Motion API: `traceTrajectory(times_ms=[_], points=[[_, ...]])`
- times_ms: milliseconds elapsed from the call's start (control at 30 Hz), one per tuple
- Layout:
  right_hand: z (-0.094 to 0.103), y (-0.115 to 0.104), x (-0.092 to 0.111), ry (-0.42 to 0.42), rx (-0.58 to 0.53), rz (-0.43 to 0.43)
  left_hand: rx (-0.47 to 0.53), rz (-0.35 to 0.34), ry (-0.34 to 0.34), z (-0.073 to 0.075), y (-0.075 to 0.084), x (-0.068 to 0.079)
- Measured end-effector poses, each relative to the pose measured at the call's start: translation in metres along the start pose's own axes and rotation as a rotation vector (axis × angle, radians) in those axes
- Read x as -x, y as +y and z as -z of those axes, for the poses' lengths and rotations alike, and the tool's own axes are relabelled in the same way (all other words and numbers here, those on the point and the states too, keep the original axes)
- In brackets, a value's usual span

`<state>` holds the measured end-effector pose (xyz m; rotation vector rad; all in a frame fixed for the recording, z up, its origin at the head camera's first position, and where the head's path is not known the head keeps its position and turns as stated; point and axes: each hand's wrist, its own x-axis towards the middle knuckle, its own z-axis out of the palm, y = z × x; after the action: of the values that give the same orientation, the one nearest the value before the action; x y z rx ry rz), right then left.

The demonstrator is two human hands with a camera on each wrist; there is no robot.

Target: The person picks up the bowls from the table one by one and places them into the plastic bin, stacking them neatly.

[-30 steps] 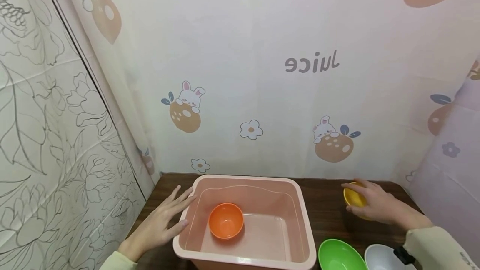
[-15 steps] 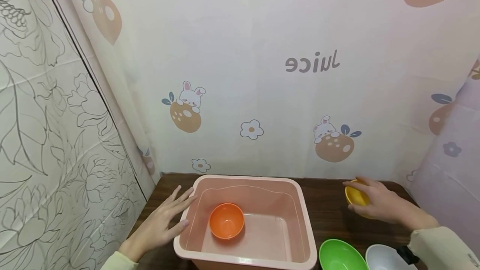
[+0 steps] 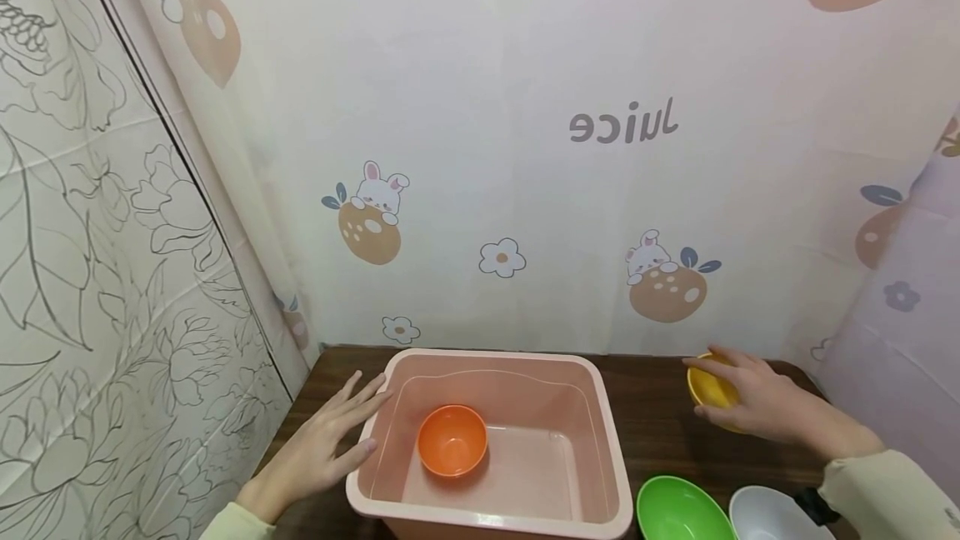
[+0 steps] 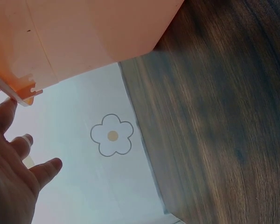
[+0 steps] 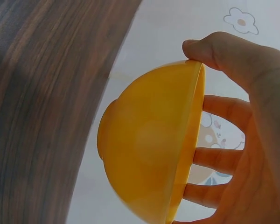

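Observation:
My right hand (image 3: 768,402) holds a yellow bowl (image 3: 712,390) by its rim at the right back of the table. In the right wrist view the thumb lies on one side of the yellow bowl (image 5: 144,144), and the fingers reach over its mouth to the rim. Its base appears to be just off the tabletop. Spread and nearly straight, the fingers of my left hand (image 3: 322,444) touch the left rim of a pink tub (image 3: 611,448). Inside that tub, on the left, an orange bowl (image 3: 452,442) stands upright.
A green bowl (image 3: 682,511) and a white bowl (image 3: 772,515) sit right of the tub, near the bottom of the head view. The dark wooden table (image 3: 652,394) ends at a patterned curtain (image 3: 555,190) behind; another curtain (image 3: 112,215) hangs at the left.
The yellow bowl has risen slightly in my right hand. My left hand, the tub and the other bowls have stayed where they were.

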<state>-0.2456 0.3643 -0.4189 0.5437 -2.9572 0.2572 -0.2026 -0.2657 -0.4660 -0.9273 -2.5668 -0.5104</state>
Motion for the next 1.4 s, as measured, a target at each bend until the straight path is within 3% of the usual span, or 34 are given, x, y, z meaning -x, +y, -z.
traceTrajectory(times_ms=[1400], points=[[0.040,-0.049,-0.023,0.085,0.008,0.160,0.005,0.000,-0.002,-0.001,-0.002,0.000]])
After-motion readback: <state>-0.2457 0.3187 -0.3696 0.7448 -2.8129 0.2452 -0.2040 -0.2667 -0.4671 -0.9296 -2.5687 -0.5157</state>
